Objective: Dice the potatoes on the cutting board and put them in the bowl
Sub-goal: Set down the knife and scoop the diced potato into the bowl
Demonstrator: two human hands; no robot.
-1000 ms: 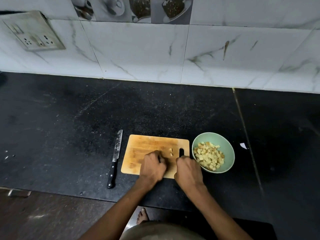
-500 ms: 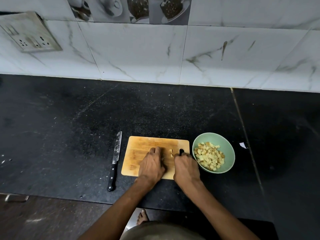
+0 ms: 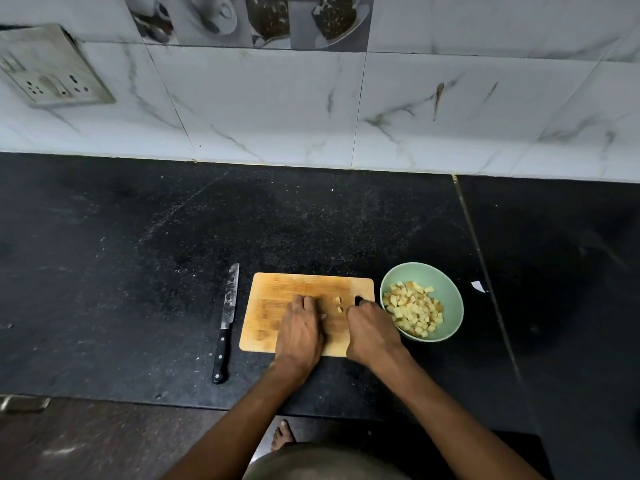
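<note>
A wooden cutting board (image 3: 277, 296) lies on the black counter. Two small potato pieces (image 3: 338, 304) sit on it between my hands. My left hand (image 3: 300, 329) rests palm down on the board's middle, fingers stretched toward the wall, just left of the pieces. My right hand (image 3: 372, 332) is on the board's right end with its fingers bent down beside the board's handle hole (image 3: 358, 299); what is under them is hidden. A pale green bowl (image 3: 446, 282) full of diced potato (image 3: 414, 310) stands directly right of the board.
A black-handled knife (image 3: 227, 320) lies on the counter left of the board, blade pointing at the wall. A small white scrap (image 3: 478, 286) sits right of the bowl. The marble-tiled wall with a socket plate (image 3: 52, 69) is behind. The counter's front edge is near my body.
My left hand has slid farther up the board and its fingers have straightened from a curl. My right hand has crept up toward the handle hole. Potato pieces and bowl have stayed put.
</note>
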